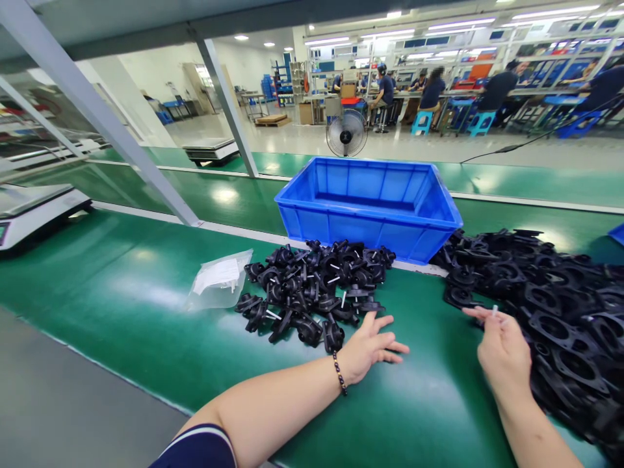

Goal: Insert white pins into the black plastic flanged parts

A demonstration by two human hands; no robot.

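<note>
My left hand is open, its fingers spread just above the green tabletop. It is at the right front edge of a heap of black plastic fittings, several with thin silvery pins sticking out. Between the thumb and fingers of my right hand is a small whitish pin, its tip pointing up. Right beside that hand lies a larger pile of flat black plastic parts with round openings.
A blue plastic bin stands behind the two heaps. A clear plastic bag with white paper lies left of the fittings. White scales sit at far left. A fan and seated people are beyond the bench.
</note>
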